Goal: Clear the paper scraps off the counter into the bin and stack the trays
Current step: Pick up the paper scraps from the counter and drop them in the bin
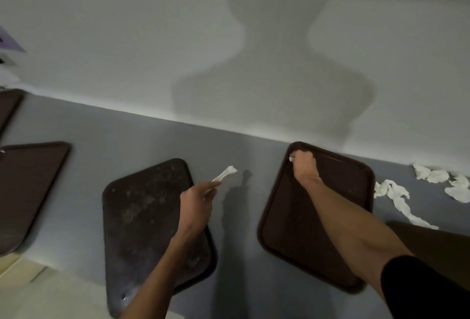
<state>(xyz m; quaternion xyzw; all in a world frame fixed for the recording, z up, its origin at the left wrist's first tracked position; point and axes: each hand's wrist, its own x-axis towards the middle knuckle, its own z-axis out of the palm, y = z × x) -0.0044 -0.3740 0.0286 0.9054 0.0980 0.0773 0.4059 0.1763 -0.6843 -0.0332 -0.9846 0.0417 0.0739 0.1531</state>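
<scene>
- Your left hand (197, 201) pinches a paper strip (225, 175) in a narrow grip. The strip points far and right, over the bare surface (241, 280) beside the middle tray (142, 217).
- Your right hand (304, 167) is curled at the far left corner of the right tray (338, 217). It is probably closed round a small white scrap (291, 158), which is mostly hidden.
- The loose scraps (396, 196) lie just right of that tray, their long tail running near and right. Your right hand is the nearer one.
- No bin is in view.
</scene>
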